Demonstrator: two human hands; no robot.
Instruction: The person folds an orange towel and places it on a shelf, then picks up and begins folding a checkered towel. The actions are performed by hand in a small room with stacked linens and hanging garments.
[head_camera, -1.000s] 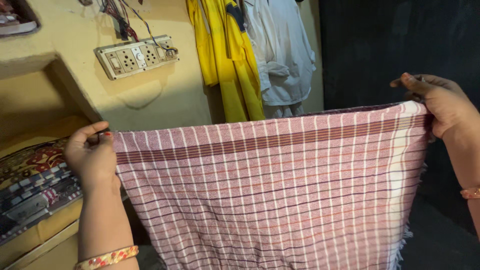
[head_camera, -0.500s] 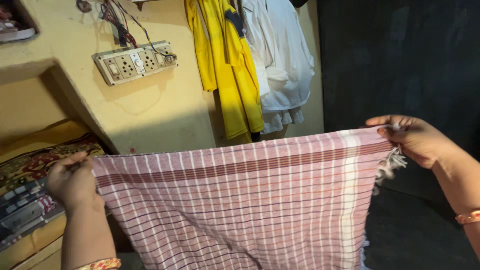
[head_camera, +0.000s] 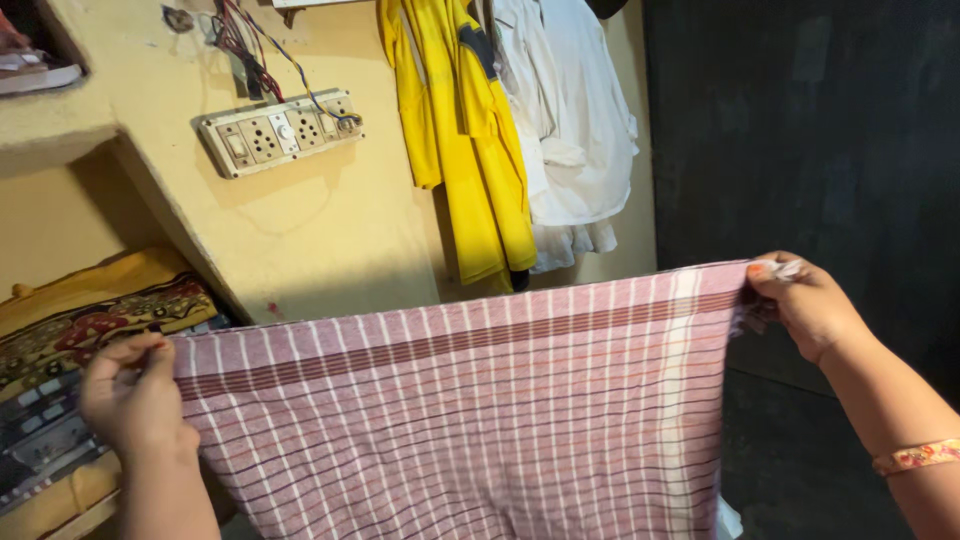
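Now the left hand (head_camera: 130, 395) and the right hand (head_camera: 805, 300) are each pinching a top corner of a pink checked cotton towel (head_camera: 470, 410), stretching it across the lower middle of the frame, where it is hanging soft, light and limp, best gripped at its corners.

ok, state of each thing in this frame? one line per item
checked cloth: spread taut, hanging, held by both top corners
left hand: pinching the cloth's left corner
right hand: pinching the right corner
yellow shirt: hanging on wall
white shirt: hanging beside it
socket board: wall-mounted, wires above
folded fabrics: stacked on shelf
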